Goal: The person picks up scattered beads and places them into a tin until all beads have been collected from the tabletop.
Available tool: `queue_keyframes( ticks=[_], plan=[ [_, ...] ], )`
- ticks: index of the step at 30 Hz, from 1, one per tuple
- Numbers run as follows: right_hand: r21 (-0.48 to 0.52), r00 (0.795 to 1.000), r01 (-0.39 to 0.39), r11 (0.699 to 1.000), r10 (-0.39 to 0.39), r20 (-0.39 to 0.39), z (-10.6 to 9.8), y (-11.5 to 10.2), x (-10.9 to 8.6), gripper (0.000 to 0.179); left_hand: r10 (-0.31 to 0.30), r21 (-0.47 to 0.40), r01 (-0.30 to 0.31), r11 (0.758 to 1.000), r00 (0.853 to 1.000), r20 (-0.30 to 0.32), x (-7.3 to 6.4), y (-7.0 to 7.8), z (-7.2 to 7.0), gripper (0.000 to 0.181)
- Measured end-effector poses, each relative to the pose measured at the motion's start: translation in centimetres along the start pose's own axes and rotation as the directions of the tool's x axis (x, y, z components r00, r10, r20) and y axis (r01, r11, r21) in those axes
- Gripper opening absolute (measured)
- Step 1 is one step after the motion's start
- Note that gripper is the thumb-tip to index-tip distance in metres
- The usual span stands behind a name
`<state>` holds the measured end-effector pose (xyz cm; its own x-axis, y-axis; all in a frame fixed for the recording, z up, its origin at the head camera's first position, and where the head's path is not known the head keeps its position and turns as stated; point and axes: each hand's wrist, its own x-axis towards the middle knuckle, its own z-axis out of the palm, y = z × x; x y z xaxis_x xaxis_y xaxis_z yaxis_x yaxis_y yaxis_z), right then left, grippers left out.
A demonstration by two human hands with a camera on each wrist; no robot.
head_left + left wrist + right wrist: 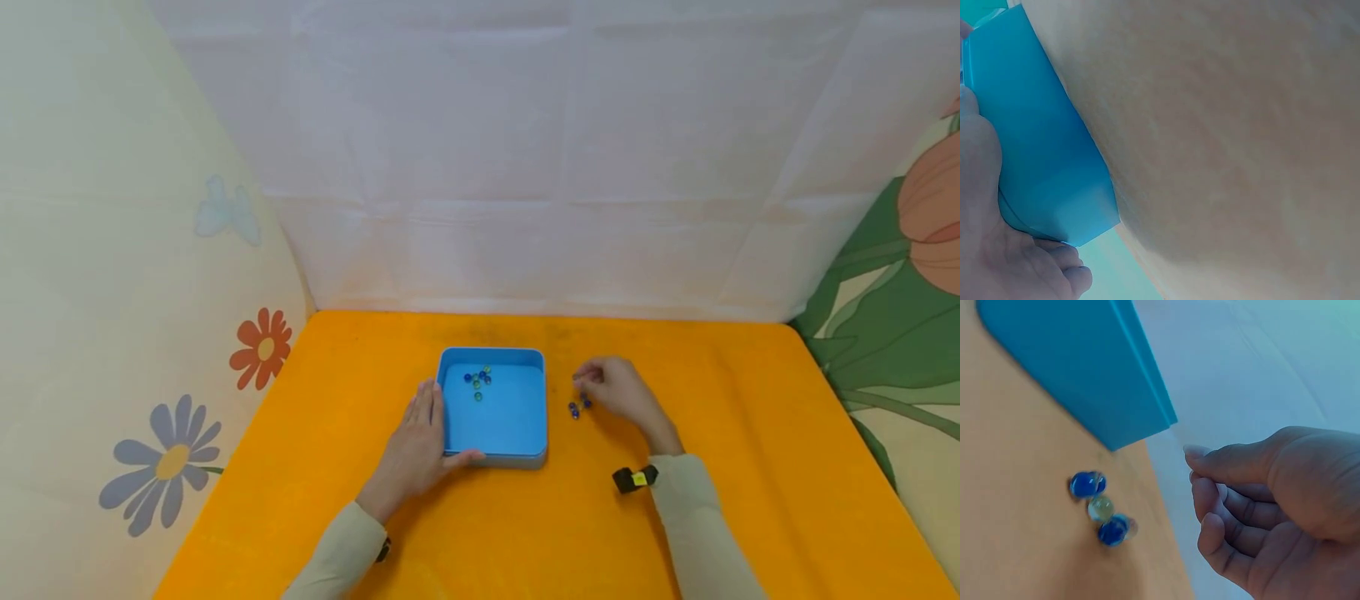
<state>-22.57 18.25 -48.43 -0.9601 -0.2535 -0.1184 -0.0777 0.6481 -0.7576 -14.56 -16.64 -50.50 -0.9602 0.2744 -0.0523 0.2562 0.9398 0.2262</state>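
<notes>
The left hand [415, 446] lies flat against the left wall of a blue tray [535, 417], fingers straight and together along the wall, thumb hooked round the near left corner. In the left wrist view the palm [985, 206] presses against the tray's blue side [1041, 144]; the hand steadies the tray without curling around it.

The right hand [617, 389] hovers just to the right of the tray, fingers curled inward with the thumb meeting the fingertips. The right wrist view shows the fingers [1229, 506] bunched together, but whether anything is pinched between them cannot be told. Just below and left of this hand, a small cluster of loose marbles [578, 406] sits on the surface, close to the tray's right wall but not touching it. From the wrist, three show: two blue ones and a pale greenish one between them [1100, 508], touching in a short row.

Inside the tray, more marbles [477, 380] gather near the far left corner, blue and green ones close together.

The tray rests on an orange surface [750, 433]. A white quilted cloth [525, 167] hangs behind it, and flower-printed fabric [172, 458] hangs on either side.
</notes>
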Motion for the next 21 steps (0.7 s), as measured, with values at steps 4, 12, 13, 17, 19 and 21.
queue_keyframes(
  ticks=[4, 12, 13, 17, 19, 21],
  plan=[
    [-0.001, 1.0, -0.01, 1.0, 0.01, -0.002, 0.1, -0.7, 0.2, 0.021, 0.001, 0.0, -0.001, 1.0, 1.0, 0.0, 0.0, 0.0, -0.1, 0.131],
    [0.033, 1.0, 0.013, 0.999, -0.013, -0.004, 0.4, -2.3, 0.6, 0.021, -0.001, -0.011, 0.001, 1.0, 1.0, 0.005, 0.2, 0.0, 0.1, 0.13],
    [0.033, 1.0, 0.018, 0.999, -0.018, -0.006, 0.5, -2.5, 0.6, 0.021, -0.002, -0.01, 0.002, 1.0, 1.0, 0.005, 0.2, 0.0, 0.2, 0.13],
    [0.022, 1.0, 0.028, 0.999, -0.028, -0.011, 0.8, -3.3, 0.8, 0.02, -0.001, -0.011, 0.001, 1.0, 1.0, 0.003, 0.2, -0.1, 0.3, 0.131],
    [0.023, 1.0, 0.03, 0.999, -0.03, -0.01, 1.0, -3.8, 0.9, 0.021, -0.002, -0.015, 0.002, 1.0, 1.0, -0.001, 0.2, -0.1, 0.3, 0.131],
    [0.034, 0.999, 0.037, 0.999, -0.037, -0.01, 1.2, -4.1, 1.1, 0.022, -0.004, -0.015, 0.004, 1.0, 1.0, -0.004, 0.2, -0.2, 0.3, 0.132]
  ],
)
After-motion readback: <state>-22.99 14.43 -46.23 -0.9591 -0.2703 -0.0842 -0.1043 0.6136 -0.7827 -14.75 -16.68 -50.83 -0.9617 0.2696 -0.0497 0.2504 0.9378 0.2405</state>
